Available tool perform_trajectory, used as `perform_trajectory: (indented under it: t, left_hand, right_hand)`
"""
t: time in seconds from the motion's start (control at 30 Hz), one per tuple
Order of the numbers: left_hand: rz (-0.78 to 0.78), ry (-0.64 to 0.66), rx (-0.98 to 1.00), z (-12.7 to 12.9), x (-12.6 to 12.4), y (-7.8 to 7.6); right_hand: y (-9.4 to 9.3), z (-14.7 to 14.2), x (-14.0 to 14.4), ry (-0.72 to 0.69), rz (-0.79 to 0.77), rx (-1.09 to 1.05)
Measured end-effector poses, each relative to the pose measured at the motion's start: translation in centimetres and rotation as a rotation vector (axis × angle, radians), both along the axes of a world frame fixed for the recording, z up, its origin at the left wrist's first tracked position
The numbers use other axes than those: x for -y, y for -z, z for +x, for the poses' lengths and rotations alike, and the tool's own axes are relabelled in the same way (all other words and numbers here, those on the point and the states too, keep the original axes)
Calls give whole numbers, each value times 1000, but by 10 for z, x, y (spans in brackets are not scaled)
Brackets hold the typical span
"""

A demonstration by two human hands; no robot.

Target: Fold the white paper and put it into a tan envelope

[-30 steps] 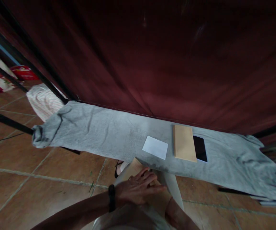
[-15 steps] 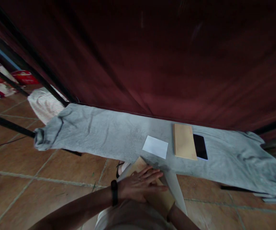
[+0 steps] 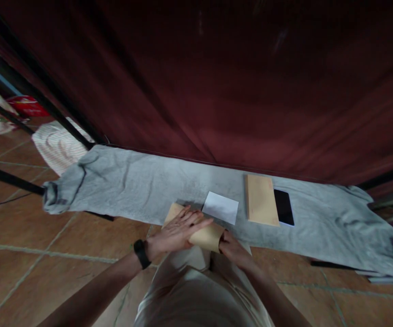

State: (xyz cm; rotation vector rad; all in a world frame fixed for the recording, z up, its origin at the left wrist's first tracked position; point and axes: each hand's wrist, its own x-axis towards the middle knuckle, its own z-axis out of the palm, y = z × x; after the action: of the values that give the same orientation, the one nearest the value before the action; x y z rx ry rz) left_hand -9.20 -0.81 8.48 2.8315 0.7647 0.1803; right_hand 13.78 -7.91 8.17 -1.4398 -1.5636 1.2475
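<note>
We have moved the brown envelope (image 3: 207, 238) forward, so it now sits over the tabletop (image 3: 141, 181)'s near edge by the white card (image 3: 221, 207), our left hand (image 3: 177, 231) with fingers spread flat across it, our right hand (image 3: 233, 248)'s fingers tucked from sight at its open end, their grip impossible to tell.

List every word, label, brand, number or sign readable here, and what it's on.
No readable text anywhere.
Tan stack: reddish marks, too small to read.
Red object at far left: pale marks, too blurred to read.
Paper envelope, white card: none visible.
</note>
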Motion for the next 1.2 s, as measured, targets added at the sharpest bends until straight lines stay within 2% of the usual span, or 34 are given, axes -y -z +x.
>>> perform_trajectory:
  t: [0.07, 0.2, 0.27, 0.43, 0.53, 0.63, 0.73, 0.83, 1.0, 1.2]
  left_hand:
    - [3, -44, 12, -14, -19, -3]
    - [-39, -194, 4, -41, -54, -2]
    - [-64, -226, -46, -50, -67, 2]
    - [-171, -293, -226, -54, -88, 12]
    - [-279, -308, -281, -52, -102, 11]
    - [-323, -328, -301, -52, -116, 5]
    - [-329, -329, -326, -53, -126, 2]
    - [-322, -295, -353, -51, -128, 7]
    - [-293, -323, -373, -51, -123, 17]
    - [-246, -324, -310, -52, -112, 15]
  right_hand:
    - [10, 4, -11, 26, -52, -106]
    - [34, 17, -23, 215, -24, -201]
    - [48, 28, -25, 279, 46, -95]
    - [84, 51, -31, 421, 332, 356]
    - [106, 55, -36, 446, 465, 535]
    - [120, 56, -39, 460, 525, 640]
    - [126, 55, -42, 478, 523, 711]
    - [124, 51, -45, 505, 473, 772]
    - [117, 44, -48, 547, 357, 859]
    - [117, 42, -47, 559, 344, 859]
